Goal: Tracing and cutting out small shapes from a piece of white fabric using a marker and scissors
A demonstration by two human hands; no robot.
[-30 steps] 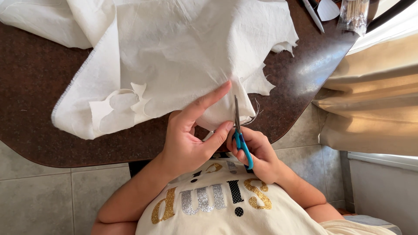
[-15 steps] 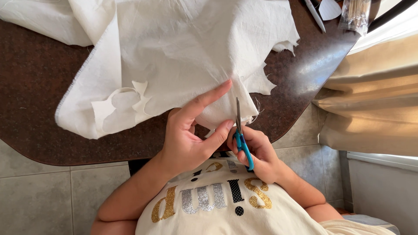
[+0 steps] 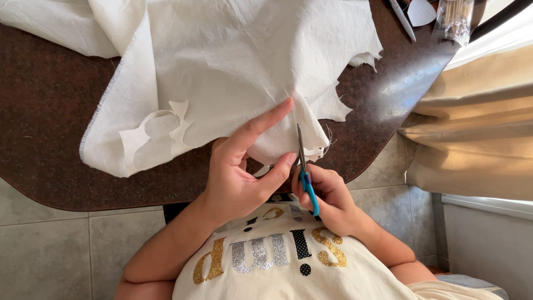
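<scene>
My left hand (image 3: 236, 178) pinched the cream cloth (image 3: 233, 72) edge between thumb and stretched forefinger. My right hand (image 3: 327, 197) was clenched around the blue-handled scissors (image 3: 304, 166), whose blades rose just right of my left thumb tip, touching the cloth.

white cloth (image 3: 233, 72): 1 | blue-handled scissors (image 3: 304, 166): 1 | left hand (image 3: 239, 172): 1 | right hand (image 3: 327, 197): 1 | brown counter (image 3: 50, 111): 1 | clear packet (image 3: 454, 19): 1 | beige curtain (image 3: 472, 122): 1
</scene>
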